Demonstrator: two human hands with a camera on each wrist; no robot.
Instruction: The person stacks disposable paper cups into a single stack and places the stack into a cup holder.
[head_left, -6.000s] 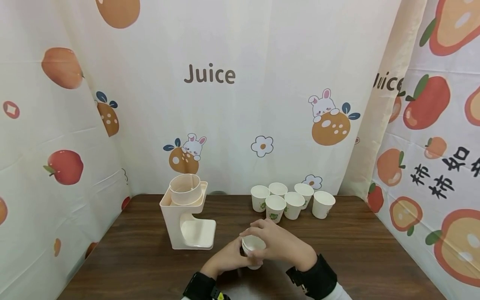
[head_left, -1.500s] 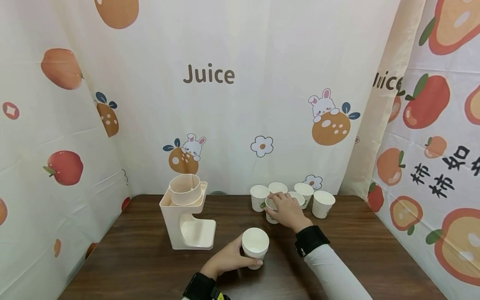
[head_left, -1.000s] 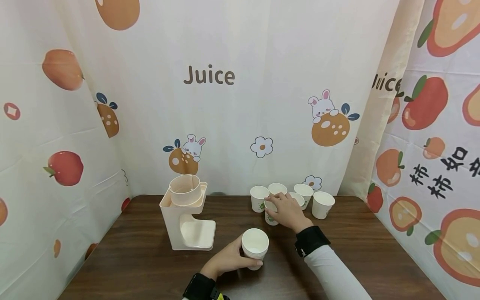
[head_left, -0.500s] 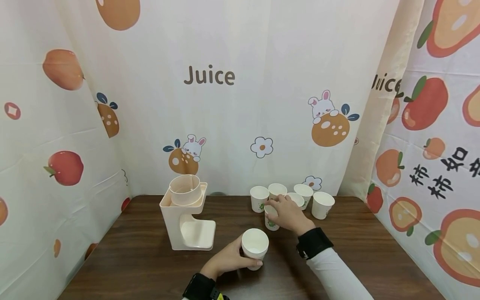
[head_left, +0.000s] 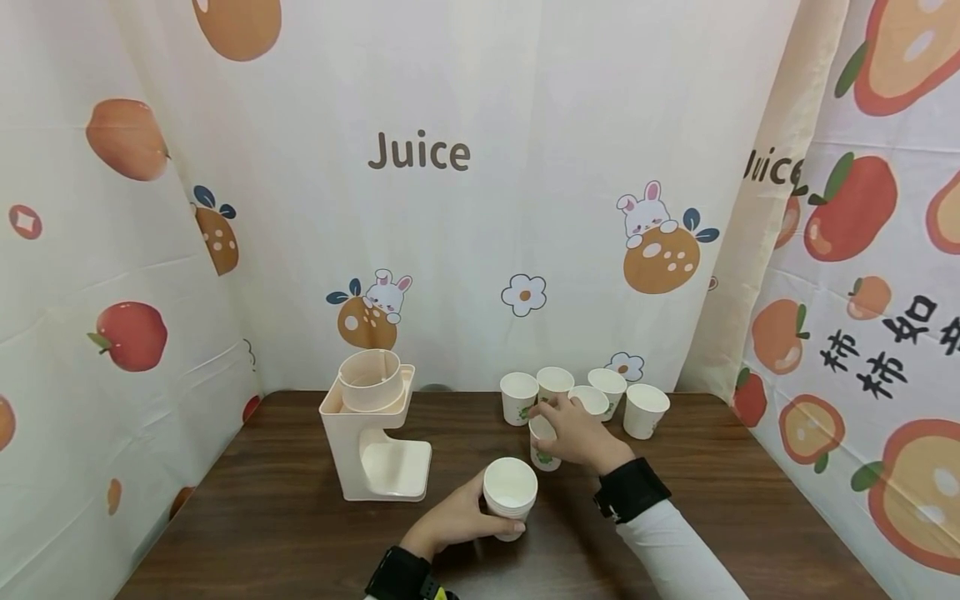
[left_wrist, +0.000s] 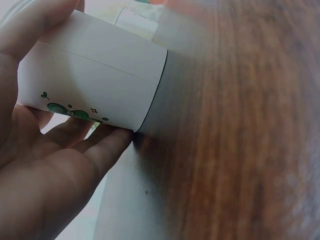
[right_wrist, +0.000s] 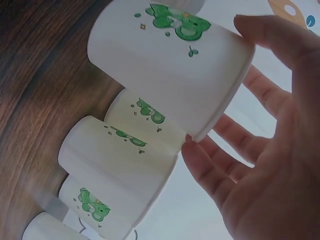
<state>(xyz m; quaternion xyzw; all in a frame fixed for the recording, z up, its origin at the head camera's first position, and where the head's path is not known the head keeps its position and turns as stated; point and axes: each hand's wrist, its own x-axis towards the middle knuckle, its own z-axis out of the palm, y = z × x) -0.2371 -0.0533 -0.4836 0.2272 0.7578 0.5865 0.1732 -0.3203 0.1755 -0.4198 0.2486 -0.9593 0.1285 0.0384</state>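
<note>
Near the table's front, my left hand [head_left: 453, 521] grips nested white paper cups [head_left: 511, 487], several rims showing in the head view. The left wrist view shows the outer cup's side with a green print and its base on or close to the wood. My right hand [head_left: 576, 433] holds a single paper cup [head_left: 546, 454] by its rim, thumb and fingers on opposite sides. This cup is upright, in front of the other cups; I cannot tell whether its base touches the table. Behind it stand more paper cups [head_left: 519, 400], several of them, all upright.
A cream-coloured stand [head_left: 348, 454] with a round funnel-like top [head_left: 371, 379] and a low platform [head_left: 397, 467] stands at the left of the brown wooden table [head_left: 720, 500]. A printed curtain [head_left: 450, 217] closes off the back and sides.
Six seconds ago both hands were at the nested cups. The right hand has since reached the back group and, over the last second, drawn one cup towards me. The left hand has stayed put.
</note>
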